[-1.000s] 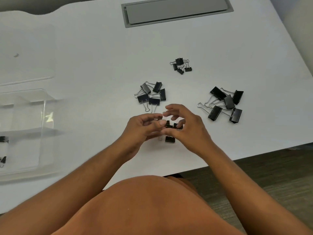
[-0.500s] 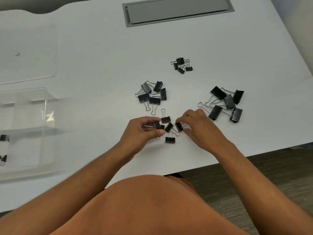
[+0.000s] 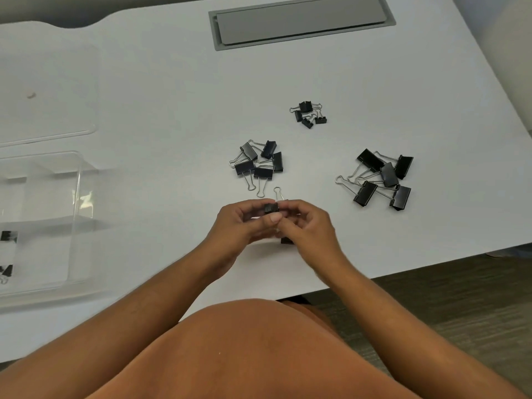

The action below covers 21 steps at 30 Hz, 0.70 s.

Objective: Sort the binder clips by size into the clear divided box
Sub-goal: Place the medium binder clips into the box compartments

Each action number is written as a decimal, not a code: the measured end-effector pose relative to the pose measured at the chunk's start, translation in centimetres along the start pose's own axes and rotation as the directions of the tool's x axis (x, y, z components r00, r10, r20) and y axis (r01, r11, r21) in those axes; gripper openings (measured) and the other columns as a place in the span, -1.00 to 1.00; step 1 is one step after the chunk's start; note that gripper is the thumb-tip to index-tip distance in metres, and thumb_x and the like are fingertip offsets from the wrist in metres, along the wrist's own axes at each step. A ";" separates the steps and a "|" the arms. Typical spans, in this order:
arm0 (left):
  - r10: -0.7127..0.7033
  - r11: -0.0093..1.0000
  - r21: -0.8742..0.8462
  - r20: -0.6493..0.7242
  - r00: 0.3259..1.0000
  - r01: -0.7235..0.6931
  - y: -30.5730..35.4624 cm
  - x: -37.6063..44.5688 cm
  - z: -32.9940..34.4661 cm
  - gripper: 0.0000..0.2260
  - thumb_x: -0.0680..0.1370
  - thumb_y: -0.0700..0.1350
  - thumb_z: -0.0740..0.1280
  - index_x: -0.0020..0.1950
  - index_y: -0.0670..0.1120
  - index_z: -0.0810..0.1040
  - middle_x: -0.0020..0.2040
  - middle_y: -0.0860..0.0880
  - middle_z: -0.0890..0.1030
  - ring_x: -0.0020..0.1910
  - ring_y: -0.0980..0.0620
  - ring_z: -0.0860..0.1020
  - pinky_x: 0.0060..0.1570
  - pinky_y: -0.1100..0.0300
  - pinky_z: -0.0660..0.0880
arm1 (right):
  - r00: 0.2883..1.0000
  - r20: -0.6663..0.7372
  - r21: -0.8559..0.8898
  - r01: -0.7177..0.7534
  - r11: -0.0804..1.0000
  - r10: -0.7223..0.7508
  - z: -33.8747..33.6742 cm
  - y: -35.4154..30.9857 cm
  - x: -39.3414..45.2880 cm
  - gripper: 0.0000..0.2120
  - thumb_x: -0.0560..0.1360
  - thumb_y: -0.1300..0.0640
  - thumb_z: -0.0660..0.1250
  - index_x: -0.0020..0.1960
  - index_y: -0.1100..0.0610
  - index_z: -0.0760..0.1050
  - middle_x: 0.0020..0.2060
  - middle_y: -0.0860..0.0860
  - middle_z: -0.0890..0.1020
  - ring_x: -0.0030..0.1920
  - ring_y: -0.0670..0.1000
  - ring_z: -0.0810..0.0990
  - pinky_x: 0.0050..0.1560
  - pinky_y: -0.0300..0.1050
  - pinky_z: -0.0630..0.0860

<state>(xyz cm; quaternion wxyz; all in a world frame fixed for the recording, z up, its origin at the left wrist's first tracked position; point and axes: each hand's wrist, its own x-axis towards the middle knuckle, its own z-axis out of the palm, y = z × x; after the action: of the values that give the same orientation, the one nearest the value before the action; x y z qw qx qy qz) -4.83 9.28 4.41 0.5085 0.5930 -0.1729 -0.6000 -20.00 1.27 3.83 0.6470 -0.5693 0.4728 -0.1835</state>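
My left hand (image 3: pixel 244 226) and my right hand (image 3: pixel 309 226) meet above the table's front edge, fingers pinched around small black binder clips (image 3: pixel 272 208); a wire handle sticks up behind them. Another small clip (image 3: pixel 286 241) lies on the table under my right hand, mostly hidden. Three sorted piles lie beyond: medium clips (image 3: pixel 259 164), large clips (image 3: pixel 380 178) to the right, tiny clips (image 3: pixel 308 115) farther back. The clear divided box (image 3: pixel 76 197) stands at the far left with a few black clips (image 3: pixel 8 237) in its near compartments.
The box's clear lid (image 3: pixel 57 133) lies flat behind the box. A grey cable hatch (image 3: pixel 302 21) is set into the white table (image 3: pixel 172 96) at the back. The table's front edge runs just below my hands, with dark floor (image 3: pixel 460 298) beyond.
My hands were apart picking among the small clips on the table; now they have come together and lifted, holding clips between the fingertips. Fewer loose clips lie under them.
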 end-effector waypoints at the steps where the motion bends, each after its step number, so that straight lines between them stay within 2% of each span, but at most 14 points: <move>1: -0.003 1.000 -0.019 -0.010 1.000 0.003 -0.1 0.0 -0.2 -0.72 0.55 -0.24 0.50 0.26 -0.21 0.66 0.17 -0.23 0.72 0.18 -0.21 0.70 0.25 -0.06 0.60 | 0.999 -0.007 -0.050 0.031 0.998 -0.032 0.5 0.3 -0.1 -0.77 0.56 0.21 0.47 0.19 0.01 0.67 -0.01 0.00 0.72 -0.04 -0.10 0.71 -0.03 -0.16 0.66; 3: -0.009 1.000 -0.027 -0.059 0.998 0.007 -0.1 -0.2 -0.7 -0.73 0.55 -0.22 0.50 0.24 -0.22 0.67 0.12 -0.21 0.73 0.13 -0.15 0.72 0.21 -0.04 0.62 | 0.990 0.075 -0.245 0.136 0.960 -0.121 1.0 0.8 -0.2 -0.74 0.59 0.10 0.45 0.26 -0.08 0.64 0.06 -0.12 0.62 0.02 -0.17 0.64 0.02 -0.32 0.58; 5: -0.014 0.999 -0.032 -0.137 0.990 0.010 -0.1 -0.3 -1.1 -0.77 0.55 -0.21 0.50 0.19 -0.22 0.68 0.03 -0.17 0.75 0.02 -0.08 0.73 0.11 0.04 0.65 | 0.970 0.175 -0.372 0.223 0.901 -0.168 1.0 1.0 -0.4 -0.73 0.61 0.01 0.43 0.30 -0.08 0.62 0.07 -0.14 0.56 0.06 -0.18 0.59 0.04 -0.38 0.51; 6: -0.021 0.999 -0.043 -0.172 0.985 0.013 -0.2 -0.4 -1.2 -0.78 0.55 -0.21 0.51 0.18 -0.22 0.69 0.01 -0.17 0.75 -0.01 -0.07 0.72 0.08 0.07 0.66 | 0.966 0.171 -0.417 0.248 0.874 -0.193 0.9 1.1 -0.3 -0.75 0.62 0.00 0.41 0.29 -0.05 0.63 0.06 -0.13 0.55 0.06 -0.17 0.58 0.03 -0.37 0.49; 8: -0.036 0.998 -0.054 -0.231 0.972 0.025 -0.3 -0.3 -1.6 -0.77 0.53 -0.21 0.53 0.18 -0.20 0.70 -0.04 -0.13 0.75 -0.05 -0.06 0.71 0.05 0.07 0.65 | 0.956 0.077 -0.549 0.277 0.788 -0.282 0.2 1.5 0.1 -0.78 0.63 0.02 0.39 0.25 0.03 0.64 0.07 -0.10 0.55 0.07 -0.13 0.55 0.07 -0.28 0.48; 11: -0.063 0.998 -0.040 -0.256 0.965 0.055 -0.4 -0.1 -1.9 -0.74 0.52 -0.19 0.54 0.20 -0.15 0.70 -0.07 -0.07 0.75 -0.08 -0.02 0.70 0.01 0.10 0.65 | 0.947 0.016 -0.711 0.236 0.662 -0.321 -0.8 2.5 1.2 -0.71 0.57 0.02 0.46 0.26 0.06 0.57 0.09 -0.06 0.54 0.12 -0.04 0.47 0.07 -0.20 0.38; 15: -0.084 0.996 0.002 -0.202 0.976 0.086 -0.4 -0.2 -1.9 -0.74 0.52 -0.17 0.54 0.20 -0.13 0.71 -0.07 -0.08 0.74 -0.08 -0.03 0.70 0.02 0.11 0.65 | 0.951 0.045 -0.720 0.244 0.650 -0.307 -0.9 3.5 2.0 -0.73 0.52 0.07 0.52 0.17 0.07 0.57 0.02 -0.09 0.55 0.06 -0.04 0.50 0.06 -0.19 0.44; 18: -0.092 0.995 0.021 -0.184 0.979 0.097 -0.1 -0.3 -1.9 -0.74 0.53 -0.18 0.54 0.21 -0.13 0.70 -0.05 -0.09 0.74 -0.08 -0.02 0.71 0.05 0.08 0.68 | 0.950 0.045 -0.642 0.266 0.719 -0.310 -1.9 2.5 1.8 -0.74 0.53 0.07 0.50 0.19 0.01 0.57 0.03 -0.13 0.57 0.00 -0.11 0.55 0.02 -0.26 0.50; 20: -0.080 0.995 0.038 -0.172 0.982 0.088 0.1 -0.3 -1.8 -0.75 0.53 -0.18 0.53 0.21 -0.13 0.69 -0.02 -0.12 0.74 -0.08 -0.02 0.71 0.07 0.07 0.69 | 0.941 0.156 -0.622 0.331 0.709 -0.302 -3.8 1.6 1.3 -0.67 0.54 0.06 0.49 0.28 -0.05 0.56 0.09 -0.17 0.55 0.02 -0.17 0.56 0.00 -0.37 0.46; 21: -0.085 0.996 0.015 -0.175 0.981 0.089 0.0 -0.6 -2.7 -0.75 0.54 -0.18 0.53 0.21 -0.14 0.69 0.00 -0.13 0.74 -0.07 -0.03 0.71 0.07 0.08 0.69 | 0.919 0.270 -0.647 0.394 0.652 -0.287 -3.9 1.2 1.2 -0.65 0.54 0.07 0.47 0.31 -0.07 0.57 0.12 -0.18 0.53 0.04 -0.18 0.55 0.00 -0.41 0.43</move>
<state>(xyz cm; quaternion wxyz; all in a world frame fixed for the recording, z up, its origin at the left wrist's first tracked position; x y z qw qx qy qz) -2.61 10.86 4.08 0.4879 0.6560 -0.1085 -0.5655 -23.00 -1.53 2.66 0.3738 -0.8588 0.3431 -0.0710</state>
